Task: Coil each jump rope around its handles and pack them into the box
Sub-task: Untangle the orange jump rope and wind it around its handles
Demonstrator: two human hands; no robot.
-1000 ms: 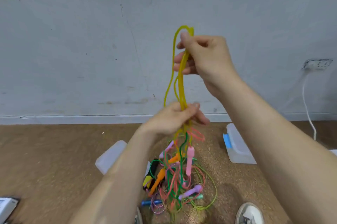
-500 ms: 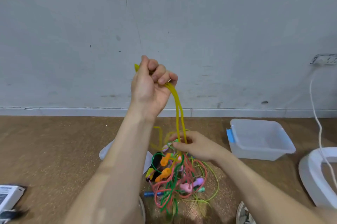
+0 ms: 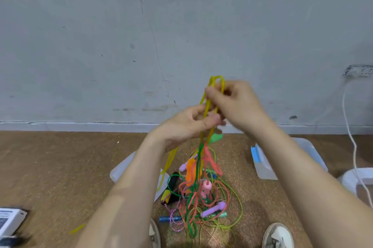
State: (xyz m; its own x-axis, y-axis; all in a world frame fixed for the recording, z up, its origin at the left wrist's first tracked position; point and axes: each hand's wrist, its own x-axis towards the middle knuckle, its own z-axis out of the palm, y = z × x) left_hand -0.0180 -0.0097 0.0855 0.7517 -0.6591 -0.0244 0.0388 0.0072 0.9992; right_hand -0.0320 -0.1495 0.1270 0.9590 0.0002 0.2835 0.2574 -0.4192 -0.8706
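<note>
Nearest, at 6 o'clock: toes of two white shoes (image 3: 278, 234) on the brown floor (image 3: 60, 167). Between and just beyond them, a tangled heap of jump ropes (image 3: 198, 199) (green, coral and lime cords; purple, pink, orange and black handles). At 8 o'clock, a white packet (image 3: 10, 217) at the edge. At 7 o'clock, beside the heap, a translucent lid (image 3: 121, 171). Up from the heap toward centre, the yellow rope (image 3: 205, 107), doubled into long strands. Gripped low by the left hand (image 3: 187, 124), thumb and curled fingers round the strands. Pinched at the top loop by the right hand (image 3: 236, 102), close above the left. At 4 o'clock, apart from the heap, the clear box (image 3: 263, 165), partly behind the right forearm. Farthest, at 3 o'clock, a white cable (image 3: 351, 136) down the grey wall (image 3: 101, 46).
</note>
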